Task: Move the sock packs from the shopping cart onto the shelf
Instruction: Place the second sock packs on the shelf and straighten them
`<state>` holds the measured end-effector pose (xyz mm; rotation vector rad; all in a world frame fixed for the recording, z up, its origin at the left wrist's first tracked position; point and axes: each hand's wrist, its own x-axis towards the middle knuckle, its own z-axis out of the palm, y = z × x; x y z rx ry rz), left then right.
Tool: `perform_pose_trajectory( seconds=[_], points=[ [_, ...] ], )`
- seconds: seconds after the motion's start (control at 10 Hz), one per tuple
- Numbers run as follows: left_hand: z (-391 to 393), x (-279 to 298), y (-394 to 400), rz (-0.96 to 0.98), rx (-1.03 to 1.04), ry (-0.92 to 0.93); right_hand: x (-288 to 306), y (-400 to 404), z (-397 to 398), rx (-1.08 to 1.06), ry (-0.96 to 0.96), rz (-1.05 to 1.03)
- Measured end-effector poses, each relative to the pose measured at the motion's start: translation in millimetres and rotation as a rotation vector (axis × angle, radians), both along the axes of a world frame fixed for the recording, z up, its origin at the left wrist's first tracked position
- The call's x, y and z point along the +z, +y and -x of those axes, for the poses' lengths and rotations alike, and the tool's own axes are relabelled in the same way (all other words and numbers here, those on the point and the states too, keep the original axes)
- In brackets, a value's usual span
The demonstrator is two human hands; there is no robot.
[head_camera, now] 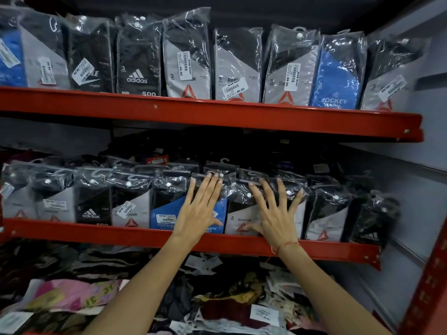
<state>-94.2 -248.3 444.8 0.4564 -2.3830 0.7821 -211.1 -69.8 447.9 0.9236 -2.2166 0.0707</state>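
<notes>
Red steel shelving (pixel 217 117) against a grey wall is filling the view of a dim shop aisle, with sock packs standing upright in clear sleeves on two levels. On the lower shelf (pixel 96 234), a person is pressing both hands flat against the front row of sock packs (pixel 130 209). The left hand (pixel 200 209), fingers spread wide and gripping nothing, is lying across a blue pack (pixel 162 216) near the row's middle. The right hand (pixel 275 213), equally splayed and empty, with a red thread at the wrist, is resting on a grey-and-black pack (pixel 238 218) just beside it, thumb down near the shelf lip. A second row of packs (pixel 217 165) is standing behind the first. Above, the upper shelf's sock packs (pixel 237 66) are lined edge to edge, white price stickers showing. Below the lower shelf, a jumble of loose patterned garments (pixel 217 305) and paper tags is lying heaped. The shopping cart is not in view.

The step appears to be squaring up the placed packs, and the shelf looks nearly full. Doing it well would likely mean pushing with even, flat pressure so the packs slide back upright, keeping their bottom edges behind the red lip; the slick sleeves could let one pack slip sideways or tip forward if pressed off-centre.
</notes>
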Motion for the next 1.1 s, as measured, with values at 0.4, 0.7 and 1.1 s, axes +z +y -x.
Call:
perform_pose_trajectory(
  seconds=[0.4, 0.7, 1.1],
  points=[
    [19, 32, 67, -0.011, -0.278, 0.086, 38, 93, 38, 0.018, 0.103, 0.005],
    [79, 12, 113, 0.062, -0.139, -0.014, 16, 135, 80, -0.022, -0.089, -0.061],
    [47, 35, 127, 0.106, -0.098, 0.085, 32, 131, 43, -0.093, 0.072, 0.01]
  ],
)
